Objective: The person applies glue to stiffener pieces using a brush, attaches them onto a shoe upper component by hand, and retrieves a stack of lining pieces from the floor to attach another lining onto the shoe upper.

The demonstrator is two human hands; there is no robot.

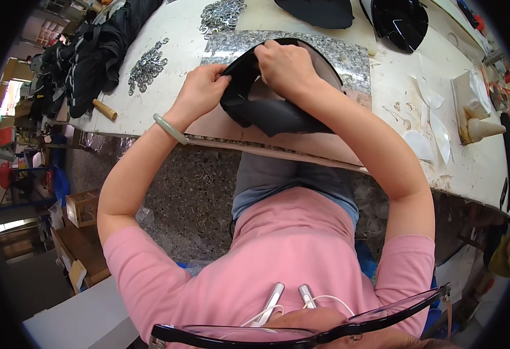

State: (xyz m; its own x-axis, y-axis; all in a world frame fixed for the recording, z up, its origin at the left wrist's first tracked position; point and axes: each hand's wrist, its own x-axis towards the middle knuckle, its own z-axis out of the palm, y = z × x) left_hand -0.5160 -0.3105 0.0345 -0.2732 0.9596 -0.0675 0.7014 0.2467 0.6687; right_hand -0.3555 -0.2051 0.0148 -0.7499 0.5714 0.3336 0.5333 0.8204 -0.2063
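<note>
A black, flexible, leather-like piece is bent into a loop near the table's front edge, its grey inner side partly showing. My left hand pinches the loop's left edge between thumb and fingers. Across its far edge, my right hand is curled with the fingers closed on the same piece; the fingertips are partly hidden. Under and behind the loop lies a speckled stone slab.
Piles of metal rings lie left of the slab, near a wooden stick. Black bags are heaped at far left. Glossy black pieces lie at the back right. White cut-outs and a stained container stand at right.
</note>
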